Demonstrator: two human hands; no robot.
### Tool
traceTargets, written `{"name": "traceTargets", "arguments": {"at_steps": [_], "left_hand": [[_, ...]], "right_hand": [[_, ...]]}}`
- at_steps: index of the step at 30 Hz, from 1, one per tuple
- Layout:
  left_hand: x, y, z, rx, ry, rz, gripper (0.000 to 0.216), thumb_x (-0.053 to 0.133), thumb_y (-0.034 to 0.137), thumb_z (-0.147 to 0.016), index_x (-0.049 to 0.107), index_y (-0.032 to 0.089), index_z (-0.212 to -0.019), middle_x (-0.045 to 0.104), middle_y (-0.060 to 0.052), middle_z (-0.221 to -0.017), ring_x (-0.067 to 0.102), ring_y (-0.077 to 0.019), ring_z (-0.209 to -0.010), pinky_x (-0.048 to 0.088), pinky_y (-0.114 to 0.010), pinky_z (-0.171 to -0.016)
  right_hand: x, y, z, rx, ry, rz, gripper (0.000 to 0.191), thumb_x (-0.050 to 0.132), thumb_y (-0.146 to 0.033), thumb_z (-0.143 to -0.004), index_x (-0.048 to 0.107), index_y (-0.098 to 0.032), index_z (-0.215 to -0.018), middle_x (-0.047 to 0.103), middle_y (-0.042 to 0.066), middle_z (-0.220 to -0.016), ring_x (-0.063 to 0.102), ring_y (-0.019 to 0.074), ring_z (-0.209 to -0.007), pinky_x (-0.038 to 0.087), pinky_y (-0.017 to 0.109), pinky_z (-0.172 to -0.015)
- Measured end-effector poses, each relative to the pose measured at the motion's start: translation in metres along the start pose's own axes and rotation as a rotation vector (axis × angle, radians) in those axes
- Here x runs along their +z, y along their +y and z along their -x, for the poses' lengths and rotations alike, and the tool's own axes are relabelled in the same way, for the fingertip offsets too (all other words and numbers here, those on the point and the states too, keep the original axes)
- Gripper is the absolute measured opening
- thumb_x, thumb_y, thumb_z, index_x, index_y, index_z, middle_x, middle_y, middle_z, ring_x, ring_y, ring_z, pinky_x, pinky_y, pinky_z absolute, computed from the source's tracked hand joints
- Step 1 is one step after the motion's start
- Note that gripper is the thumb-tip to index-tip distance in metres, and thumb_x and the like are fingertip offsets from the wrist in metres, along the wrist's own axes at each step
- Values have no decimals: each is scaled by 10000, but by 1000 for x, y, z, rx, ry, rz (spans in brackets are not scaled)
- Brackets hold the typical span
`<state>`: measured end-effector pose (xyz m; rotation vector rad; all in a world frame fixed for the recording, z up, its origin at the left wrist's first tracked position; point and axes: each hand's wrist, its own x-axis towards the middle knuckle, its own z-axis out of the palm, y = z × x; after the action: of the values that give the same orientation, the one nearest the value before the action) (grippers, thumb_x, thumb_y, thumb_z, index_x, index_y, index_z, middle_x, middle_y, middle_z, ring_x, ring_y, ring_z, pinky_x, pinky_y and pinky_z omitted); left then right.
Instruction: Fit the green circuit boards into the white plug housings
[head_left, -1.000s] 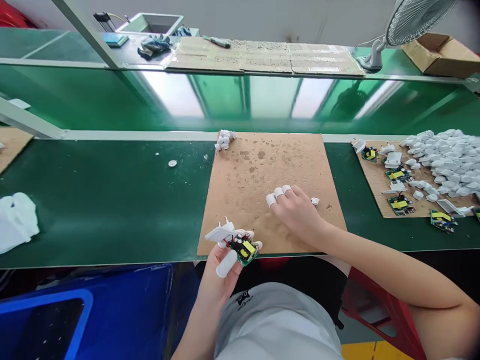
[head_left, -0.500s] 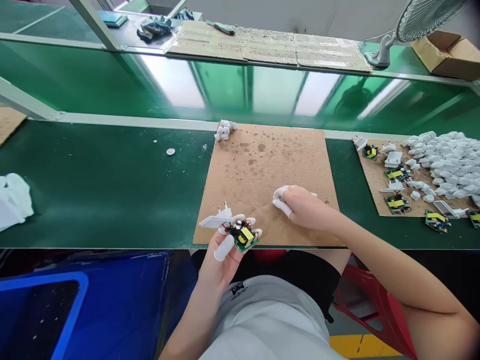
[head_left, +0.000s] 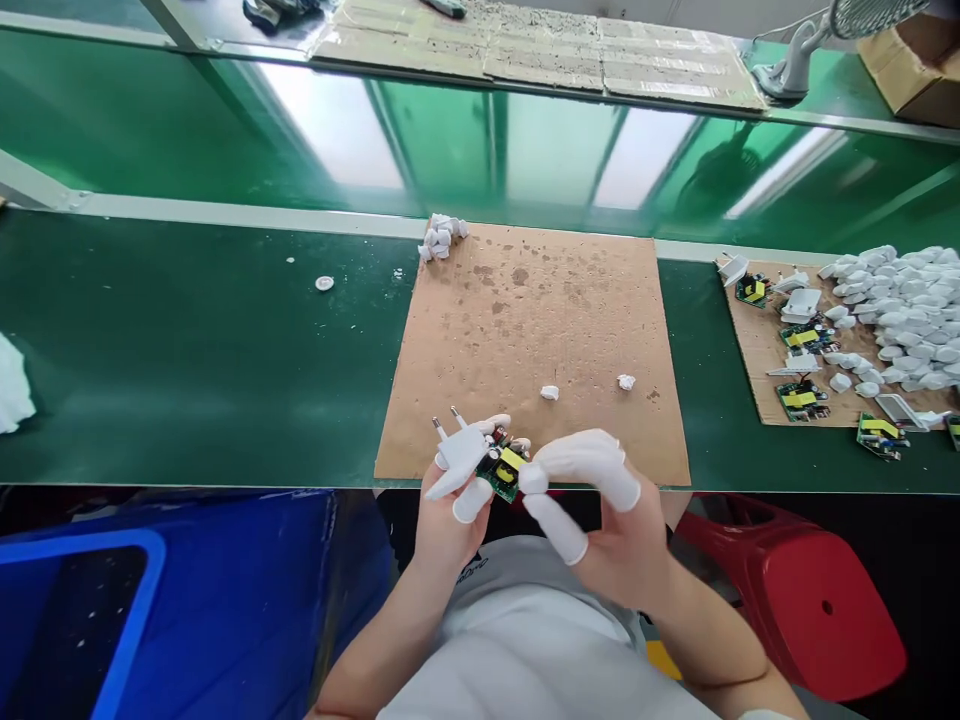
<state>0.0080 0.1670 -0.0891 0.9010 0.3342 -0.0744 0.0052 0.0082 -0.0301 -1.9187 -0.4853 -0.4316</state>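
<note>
My left hand [head_left: 450, 510], with white finger cots, grips a white plug cover with two pins [head_left: 459, 448] joined to a small green circuit board with a yellow part [head_left: 504, 470]. My right hand [head_left: 600, 510], also in finger cots, pinches the right edge of that circuit board with thumb and forefinger. Both hands sit at the near edge of a brown cardboard mat [head_left: 525, 320]. Two small white pieces [head_left: 550, 392] [head_left: 625, 381] lie loose on the mat just beyond my hands.
A cluster of small white bits [head_left: 441, 236] sits at the mat's far left corner. To the right, a second cardboard [head_left: 757, 345] carries circuit boards [head_left: 796, 398] and a heap of white plastic parts [head_left: 900, 315]. A blue bin [head_left: 67, 620] stands lower left, a red stool [head_left: 810, 590] lower right.
My right hand left the mat, dropping a small white piece there, and came back to meet the circuit board in my left hand. The camera tilted down.
</note>
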Motion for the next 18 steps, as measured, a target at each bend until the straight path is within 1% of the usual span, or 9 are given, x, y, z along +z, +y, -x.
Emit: {"name": "traceTargets", "arguments": {"at_steps": [2,3,5,7,9,12,14,16,18], "left_hand": [[6,-3,2,-6,21,-42,599,1053,476,-508,837,243,-1016,800,-114,-1096,776,-322,-1007,657,-374,-913],[9,-3,3,-17,17,-60,604,1050,482,-508,834,232,-1013,798,-124,-1100,764,-345,-1048,651,-393,-935],[13,-3,6,-46,0,-90,557,1036,470,-550,832,217,-1002,798,-133,-1086,749,-366,-1087,638,-424,-970],[16,-4,7,-36,-18,-104,484,1017,454,-600,836,215,-980,803,-131,-1036,758,-362,-1053,636,-450,-976],[18,-5,7,26,-27,-108,468,1016,482,-594,842,221,-941,806,-121,-966,775,-345,-981,651,-453,-942],[24,-7,8,97,-26,-125,485,1027,532,-547,851,226,-881,804,-111,-892,789,-314,-868,679,-397,-839],[28,-6,10,106,-10,-135,496,1035,542,-525,862,239,-878,808,-109,-904,789,-301,-840,682,-358,-791],[32,-4,12,99,0,-133,503,1044,523,-513,872,256,-903,813,-107,-945,790,-297,-849,679,-334,-766],[35,-2,14,97,-4,-135,496,1061,441,-503,874,269,-929,815,-101,-973,790,-295,-851,678,-334,-759]], "right_hand": [[10,-5,7,-76,70,112,285,663,-36,-947,644,-210,-1173,724,74,-1040,697,194,-953,597,353,-880],[13,-6,10,-97,88,150,271,660,-51,-961,645,-207,-1181,722,89,-1048,696,198,-938,603,363,-863],[15,-4,13,-105,98,141,210,657,-102,-988,645,-210,-1168,722,99,-1047,697,200,-902,609,371,-816],[15,-1,15,-76,102,79,182,654,-107,-994,649,-216,-1139,728,85,-1027,699,190,-872,608,357,-787],[15,0,18,-29,151,30,240,657,-60,-973,661,-219,-1152,723,68,-994,701,186,-879,611,341,-791],[17,-2,22,45,236,-54,313,692,-26,-931,689,-243,-1157,678,58,-988,689,184,-888,621,330,-786],[20,-4,24,119,269,-163,272,712,-35,-914,707,-259,-1068,630,50,-1013,683,171,-872,631,330,-790],[24,-4,25,227,297,-312,205,749,-65,-901,701,-253,-967,592,35,-997,680,157,-861,635,311,-785],[28,-2,26,331,329,-473,168,807,-118,-886,690,-239,-887,574,22,-966,686,152,-871,635,294,-799]]}}
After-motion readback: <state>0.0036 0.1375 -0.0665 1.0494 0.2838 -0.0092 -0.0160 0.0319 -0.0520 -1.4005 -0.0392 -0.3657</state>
